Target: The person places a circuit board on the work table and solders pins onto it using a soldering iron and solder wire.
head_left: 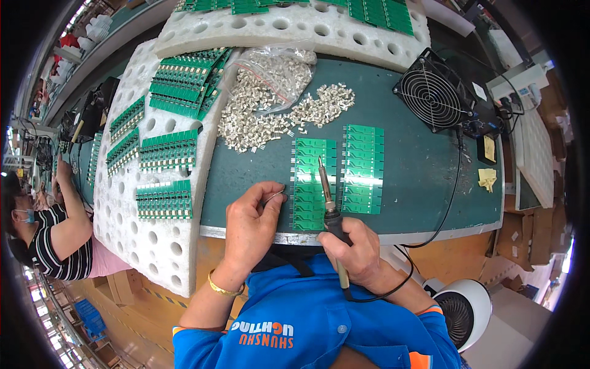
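My right hand grips a soldering iron by its dark handle. The iron's metal tip points away from me, over the left of two green circuit board panels. Between the thumb and fingers of my left hand is pinched a thin curved wire, apparently solder wire. That hand sits just left of the same panel's near part. The second green panel lies flat alongside, to the right. Whether the iron's tip touches the board I cannot tell.
Small white connectors lie heaped beyond the panels, beside an open plastic bag. White foam sheets carrying green boards stand left and far. A black fan is at right. The iron's cable trails rightward. Another person works at left.
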A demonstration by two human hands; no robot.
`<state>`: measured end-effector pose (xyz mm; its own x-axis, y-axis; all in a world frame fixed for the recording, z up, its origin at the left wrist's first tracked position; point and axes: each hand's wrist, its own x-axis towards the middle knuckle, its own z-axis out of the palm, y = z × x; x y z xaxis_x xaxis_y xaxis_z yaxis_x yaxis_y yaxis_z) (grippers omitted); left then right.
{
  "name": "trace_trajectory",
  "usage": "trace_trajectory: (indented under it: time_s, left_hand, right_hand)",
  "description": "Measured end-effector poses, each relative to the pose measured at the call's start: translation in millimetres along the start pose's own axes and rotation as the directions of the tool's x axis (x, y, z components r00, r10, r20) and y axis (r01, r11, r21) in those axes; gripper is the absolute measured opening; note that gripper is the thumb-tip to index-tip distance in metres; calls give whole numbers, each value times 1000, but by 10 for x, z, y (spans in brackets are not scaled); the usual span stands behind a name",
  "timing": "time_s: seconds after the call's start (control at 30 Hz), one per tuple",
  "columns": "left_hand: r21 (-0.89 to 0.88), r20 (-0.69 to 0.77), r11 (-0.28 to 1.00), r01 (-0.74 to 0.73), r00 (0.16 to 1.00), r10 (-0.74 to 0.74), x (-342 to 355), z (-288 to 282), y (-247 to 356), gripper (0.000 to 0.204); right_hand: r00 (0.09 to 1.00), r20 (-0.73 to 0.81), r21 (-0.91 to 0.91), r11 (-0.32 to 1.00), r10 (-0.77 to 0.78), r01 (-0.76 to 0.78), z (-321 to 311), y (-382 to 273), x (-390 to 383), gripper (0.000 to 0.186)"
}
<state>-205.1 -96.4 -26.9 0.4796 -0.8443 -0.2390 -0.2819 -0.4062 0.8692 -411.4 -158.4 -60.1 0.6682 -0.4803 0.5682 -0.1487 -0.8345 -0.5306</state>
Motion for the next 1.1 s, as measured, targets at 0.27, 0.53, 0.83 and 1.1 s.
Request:
trace_trajectory:
  time_s: [0.27, 0.53, 0.83, 1.1]
  left_hand:
    - [-99, 115, 991, 95, 990, -83, 155, -26, 84, 21]
    - [-213, 266, 959, 187, 955, -127, 269, -3, 94, 22]
    - [-234, 231, 957, 171, 966, -116, 190, -65, 97, 21]
    - [-292, 63, 956, -42, 996, 63, -50, -203, 487, 20]
  right_hand:
    - [1000, -2, 10, 1000, 3, -3, 3, 20, -18, 41]
    - [1000, -9, 19, 1000, 10, -10, 8, 43, -32, 41]
    - [1000, -27, 66, 998, -2, 4, 2, 59, -13, 42]
    - [968, -251, 50, 999, 25, -13, -223, 44, 340, 45]
